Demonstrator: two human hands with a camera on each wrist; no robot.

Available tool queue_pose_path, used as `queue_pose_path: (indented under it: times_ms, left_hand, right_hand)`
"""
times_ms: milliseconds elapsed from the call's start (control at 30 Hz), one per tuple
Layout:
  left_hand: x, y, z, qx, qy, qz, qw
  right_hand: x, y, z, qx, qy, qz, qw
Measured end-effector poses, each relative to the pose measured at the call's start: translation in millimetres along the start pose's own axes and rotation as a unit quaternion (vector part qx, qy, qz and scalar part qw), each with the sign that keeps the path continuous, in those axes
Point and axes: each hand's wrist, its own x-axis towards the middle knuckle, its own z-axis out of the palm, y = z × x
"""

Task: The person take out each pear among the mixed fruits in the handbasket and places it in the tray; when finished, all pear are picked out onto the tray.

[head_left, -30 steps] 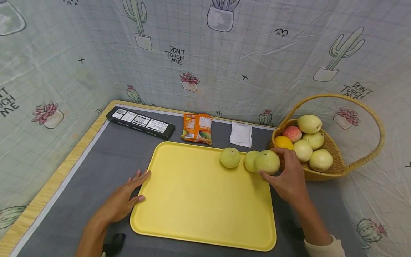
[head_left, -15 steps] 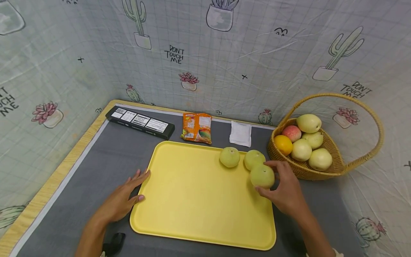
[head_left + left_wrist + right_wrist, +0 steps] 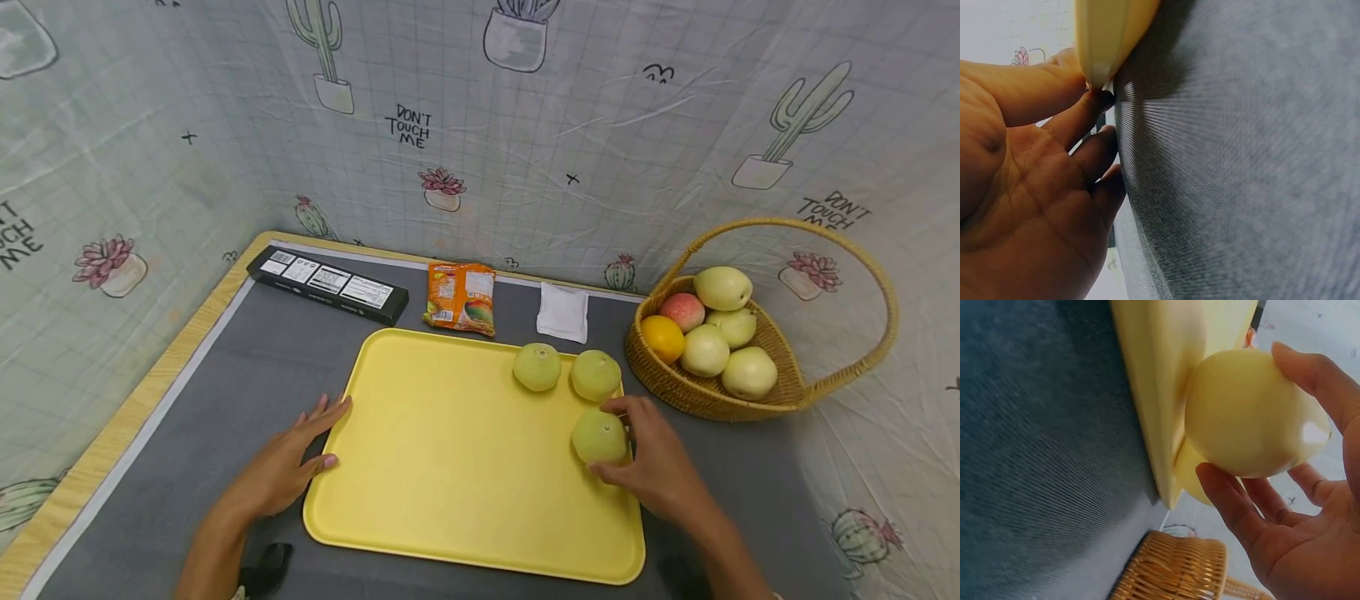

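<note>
My right hand (image 3: 656,458) grips a pale green fruit (image 3: 600,437) with thumb and fingers, at 3 o'clock on the yellow tray (image 3: 465,483). My left hand (image 3: 281,467), fingers extended, touches the tray at 9 o'clock. 2 more green fruits (image 3: 537,367) sit at 1 and 2 o'clock, near the wicker basket (image 3: 690,393).

Passage over the yellow tray (image 3: 465,475).
The middle lies open; fruits (image 3: 596,376), right hand (image 3: 654,457) and basket (image 3: 690,397) crowd the right side.
</note>
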Motion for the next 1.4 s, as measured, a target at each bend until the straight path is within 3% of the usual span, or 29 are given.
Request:
queue_pose_path:
  times_ms: [500, 833, 1167, 1400]
  left_hand:
    - [0.4, -0.9, 0.5, 0.002, -0.002, -0.005, 1.0000]
    - [0.1, -0.6, 0.7, 0.003, -0.001, -0.003, 1.0000]
    - [1.1, -1.3, 1.7, 0.006, -0.003, -0.004, 1.0000]
    - [0.8, -1.7, 1.8, 0.007, 0.001, -0.001, 1.0000]
  right_hand:
    - [0.6, 6.3, -8.0, 0.016, -0.025, 0.006, 0.9995]
    - [11.1, 13.3, -41.2, 0.005, 0.060, -0.039, 0.9974]
    - [22.2, 32.2, -68.4, 0.011, 0.134, -0.013, 0.9909]
    - [37.1, 50.5, -82.4, 0.026, 0.195, -0.005, 0.9805]
